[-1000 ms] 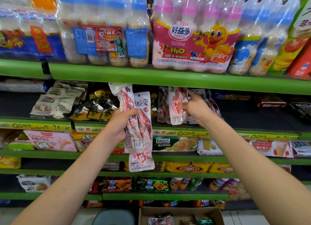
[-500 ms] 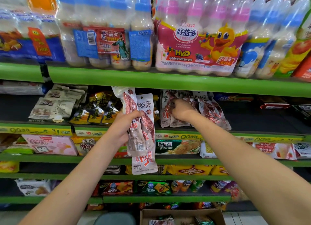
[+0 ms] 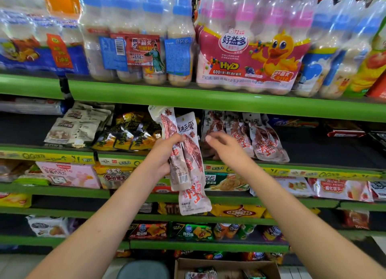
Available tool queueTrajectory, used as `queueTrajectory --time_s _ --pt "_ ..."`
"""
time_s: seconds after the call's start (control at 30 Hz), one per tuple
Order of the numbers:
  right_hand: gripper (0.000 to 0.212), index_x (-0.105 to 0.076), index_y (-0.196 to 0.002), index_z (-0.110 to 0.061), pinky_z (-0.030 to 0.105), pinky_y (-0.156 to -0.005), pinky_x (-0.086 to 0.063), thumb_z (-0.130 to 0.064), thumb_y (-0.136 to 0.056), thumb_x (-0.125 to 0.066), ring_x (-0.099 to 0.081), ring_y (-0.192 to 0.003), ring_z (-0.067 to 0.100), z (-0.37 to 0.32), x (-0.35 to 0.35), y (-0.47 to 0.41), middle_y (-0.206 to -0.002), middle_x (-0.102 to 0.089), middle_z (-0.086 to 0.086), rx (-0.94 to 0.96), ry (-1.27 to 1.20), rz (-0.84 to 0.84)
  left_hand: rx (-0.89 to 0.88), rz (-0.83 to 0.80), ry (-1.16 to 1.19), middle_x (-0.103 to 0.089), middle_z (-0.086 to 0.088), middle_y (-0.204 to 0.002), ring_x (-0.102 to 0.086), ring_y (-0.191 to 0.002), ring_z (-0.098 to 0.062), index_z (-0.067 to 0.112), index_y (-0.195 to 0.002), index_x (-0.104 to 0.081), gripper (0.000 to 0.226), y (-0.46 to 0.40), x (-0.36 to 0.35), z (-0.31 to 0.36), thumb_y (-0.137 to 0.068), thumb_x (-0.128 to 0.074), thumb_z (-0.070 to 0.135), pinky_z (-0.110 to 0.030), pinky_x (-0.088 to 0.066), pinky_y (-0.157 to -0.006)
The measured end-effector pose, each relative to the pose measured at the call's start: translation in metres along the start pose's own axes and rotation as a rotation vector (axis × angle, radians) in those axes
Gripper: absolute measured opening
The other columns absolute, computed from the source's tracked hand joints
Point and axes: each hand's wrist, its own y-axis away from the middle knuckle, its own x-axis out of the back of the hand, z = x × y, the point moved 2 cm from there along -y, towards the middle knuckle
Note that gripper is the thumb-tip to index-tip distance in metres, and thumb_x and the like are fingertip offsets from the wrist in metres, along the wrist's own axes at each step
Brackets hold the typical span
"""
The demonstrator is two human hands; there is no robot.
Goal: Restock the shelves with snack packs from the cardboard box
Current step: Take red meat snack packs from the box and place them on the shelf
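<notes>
Green shelf (image 3: 208, 100) bkgd: L hand (image 3: 161, 155) grip on snack packs (image 3: 188, 164) (upright), R hand (image 3: 228, 148) loose.

Two hands (image 3: 165, 153), two held snack packs (image 3: 188, 164), one cardboard box (image 3: 227, 267).

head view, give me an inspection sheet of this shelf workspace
surface: green shelf, stacked tiers.
job's things: two snack packs in left hand; matching packs stand on the shelf; cardboard box below, partly filled.
clutter: drink multipacks above, mixed snacks on the other tiers.
grippers: left hand grips the packs; right hand empty, fingers relaxed.
cables: nothing seen.
surroundings: grey round object beside the box.
</notes>
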Motion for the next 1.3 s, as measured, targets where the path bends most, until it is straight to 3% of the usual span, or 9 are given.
queueTrajectory --time_s 0.2,0.33,0.5,0.63,0.77,0.93,1.0,1.13,1.3 --pt "0.021 -0.064 -0.120 -0.030 0.035 -0.081 -0.059 -0.028 -0.101 -0.056 -0.072 -0.103 0.019 0.019 -0.048 0.060 -0.113 -0.076 -0.001 -0.226 -0.584 -0.294 -0.025 0.042 0.017 -0.069 -0.021 -0.113 -0.072 -0.088 -0.034 0.006 -0.138 -0.044 0.064 0.003 -0.023 -0.010 -0.082 -0.074 0.012 -0.042 -0.059 -0.068" --pt "0.045 -0.053 -0.133 -0.046 0.036 -0.101 -0.051 -0.012 -0.104 -0.049 -0.062 -0.122 0.011 0.016 -0.043 0.068 -0.131 -0.066 -0.013 -0.104 -0.494 -0.142 -0.125 0.130 -0.040 -0.067 -0.011 -0.124 -0.068 -0.108 -0.029 0.018 -0.142 -0.044 0.078 0.004 -0.033 -0.019 -0.072 -0.080 0.019 -0.048 -0.058 -0.087" --pt "0.055 -0.053 -0.112 -0.061 0.032 -0.106 -0.045 -0.008 -0.100 -0.054 -0.058 -0.119 -0.003 0.016 -0.029 0.073 -0.123 -0.066 -0.028 -0.031 -0.397 -0.050 -0.251 0.176 -0.063 -0.064 0.000 -0.127 -0.065 -0.112 -0.021 0.027 -0.146 -0.035 0.107 0.018 -0.047 -0.027 -0.054 -0.086 0.044 -0.050 -0.052 -0.099" --pt "0.035 -0.060 -0.123 -0.042 0.036 -0.102 -0.050 -0.014 -0.101 -0.057 -0.064 -0.119 0.010 0.022 -0.028 0.075 -0.124 -0.070 -0.012 -0.048 -0.488 -0.026 -0.259 0.164 -0.033 -0.071 -0.008 -0.119 -0.073 -0.101 -0.026 0.016 -0.133 -0.051 0.081 0.018 -0.054 -0.037 -0.064 -0.087 0.041 -0.049 -0.059 -0.088" --pt "0.027 -0.062 -0.128 -0.029 0.025 -0.079 -0.057 -0.031 -0.104 -0.050 -0.072 -0.102 0.012 0.035 -0.035 0.081 -0.114 -0.076 -0.005 -0.238 -0.694 -0.094 -0.248 0.092 -0.072 -0.077 -0.010 -0.104 -0.077 -0.087 -0.025 0.012 -0.117 -0.063 0.038 0.018 -0.051 -0.039 -0.081 -0.074 0.013 -0.039 -0.063 -0.071" --pt "0.034 -0.063 -0.127 -0.015 0.043 -0.097 -0.053 -0.032 -0.103 -0.047 -0.070 -0.111 0.023 0.045 -0.027 0.082 -0.118 -0.074 0.007 -0.329 -0.965 -0.056 -0.167 0.030 0.016 -0.070 -0.019 -0.096 -0.070 -0.084 -0.035 0.001 -0.113 -0.057 0.037 0.029 -0.041 -0.028 -0.076 -0.059 0.002 -0.050 -0.057 -0.083" --pt "0.033 -0.064 -0.126 -0.020 0.040 -0.091 -0.057 -0.036 -0.101 -0.050 -0.071 -0.109 0.020 0.048 -0.020 0.083 -0.117 -0.075 0.003 -0.343 -0.951 -0.033 -0.117 -0.026 0.008 -0.065 -0.023 -0.095 -0.068 -0.079 -0.034 -0.001 -0.115 -0.055 0.044 0.035 -0.035 -0.025 -0.072 -0.055 0.003 -0.051 -0.058 -0.078" --pt "0.038 -0.062 -0.131 -0.023 0.052 -0.109 -0.045 -0.039 -0.097 -0.055 -0.064 -0.121 0.024 0.051 -0.014 0.083 -0.123 -0.072 0.004 -0.375 -0.932 0.012 -0.132 -0.131 -0.001 -0.069 -0.023 -0.093 -0.073 -0.074 -0.031 -0.002 -0.117 -0.052 0.038 0.041 -0.027 -0.023 -0.082 -0.039 -0.013 -0.038 -0.061 -0.058" --pt "0.032 -0.064 -0.125 -0.023 0.047 -0.095 -0.054 -0.038 -0.104 -0.045 -0.072 -0.107 0.023 0.044 -0.017 0.088 -0.117 -0.075 0.006 -0.376 -0.930 -0.074 -0.136 -0.198 -0.125 -0.077 -0.010 -0.087 -0.074 -0.071 -0.025 0.008 -0.120 -0.056 0.036 0.042 -0.026 -0.024 -0.088 -0.055 -0.009 -0.038 -0.062 -0.064"
